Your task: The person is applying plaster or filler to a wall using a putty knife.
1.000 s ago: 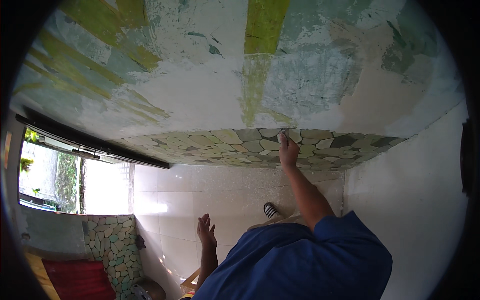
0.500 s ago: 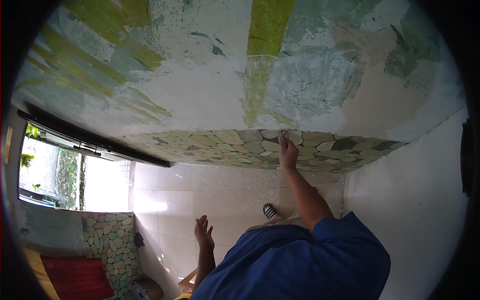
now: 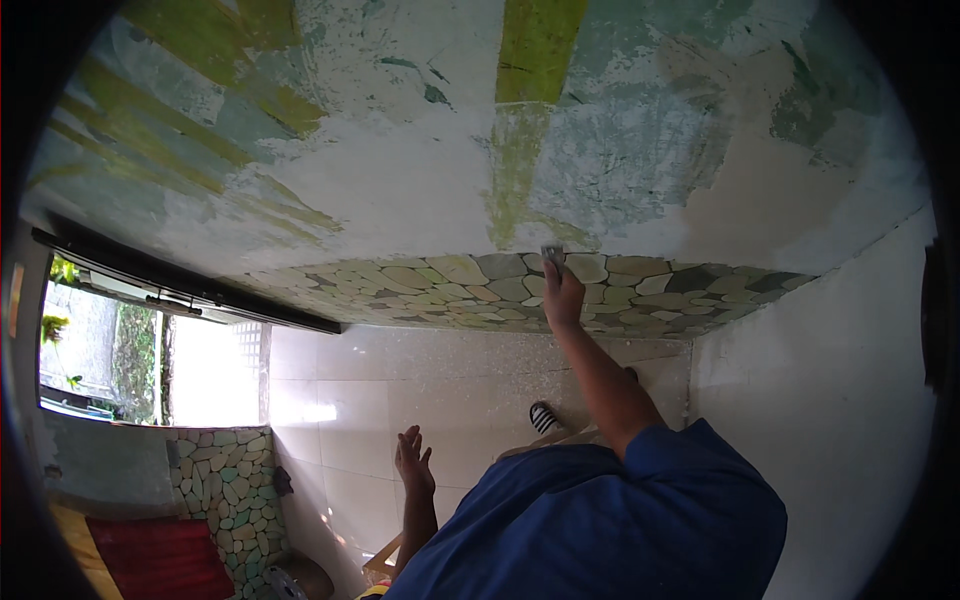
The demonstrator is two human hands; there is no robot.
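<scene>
My right hand point(image 3: 564, 297) is closed round a small scraper point(image 3: 552, 256), its flat end against the wall just above the stone band. The wall point(image 3: 400, 170) carries patchy green and yellow paint with pale bare areas where the paint is gone. Below it runs a band of flat irregular stones point(image 3: 450, 290). Out to the left, my left hand point(image 3: 413, 460) hangs over the floor with its fingers apart and nothing in it. It touches nothing.
Pale floor tiles point(image 3: 350, 400) are strewn with light flakes along the wall's foot. A white side wall point(image 3: 800, 390) stands at right. Left are a bright doorway point(image 3: 210, 370), a red cloth point(image 3: 160, 560) and a round metal object point(image 3: 300, 575). A striped slipper point(image 3: 543, 418) shows below.
My right hand has moved slightly left and up, taking the scraper from the stone band's top edge onto the wall above it. My left hand has shifted a little right.
</scene>
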